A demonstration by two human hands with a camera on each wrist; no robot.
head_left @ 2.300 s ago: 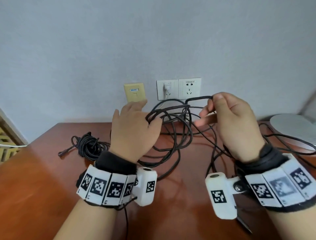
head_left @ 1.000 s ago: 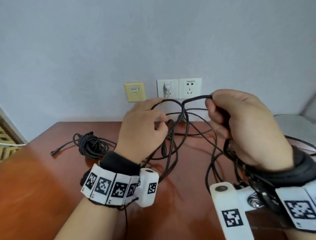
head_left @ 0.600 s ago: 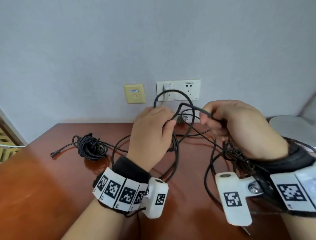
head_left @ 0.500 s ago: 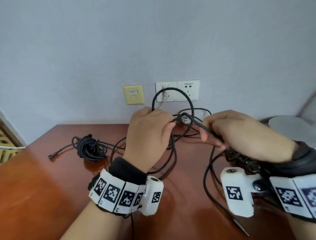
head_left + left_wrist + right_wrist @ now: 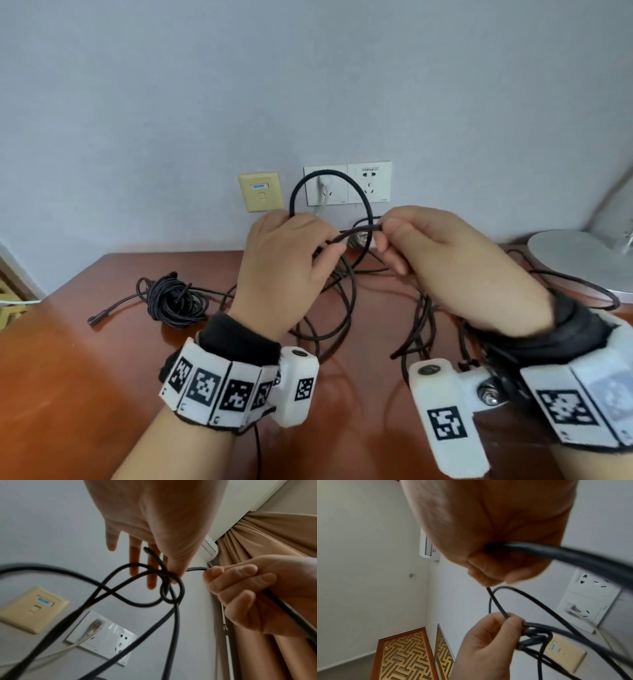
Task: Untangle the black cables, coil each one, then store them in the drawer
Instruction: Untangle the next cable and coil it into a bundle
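Both hands hold a long black cable point(image 5: 368, 205) above the red-brown table point(image 5: 85, 377). My left hand point(image 5: 318, 246) grips gathered loops of it, and one loop stands up in front of the wall sockets. My right hand point(image 5: 388, 236) pinches a strand right beside the left thumb. The left wrist view shows a small ring of cable point(image 5: 171, 602) crossing under the left thumb point(image 5: 173, 573). In the right wrist view the cable point(image 5: 573, 557) runs out of my right fist. More slack lies in loops on the table point(image 5: 346, 318). A second black cable point(image 5: 174, 301) lies coiled at the left. No drawer is visible.
White wall sockets point(image 5: 370, 183) with a white plug, and a yellow wall plate point(image 5: 262, 192), are straight ahead. A grey round lamp base point(image 5: 582, 260) stands at the right with a cable around it. A lattice panel point(image 5: 7, 308) is at the far left.
My hands have come down and closer together. The right hand has slid along the strand up to the left thumb. A round loop now stands above the left hand.
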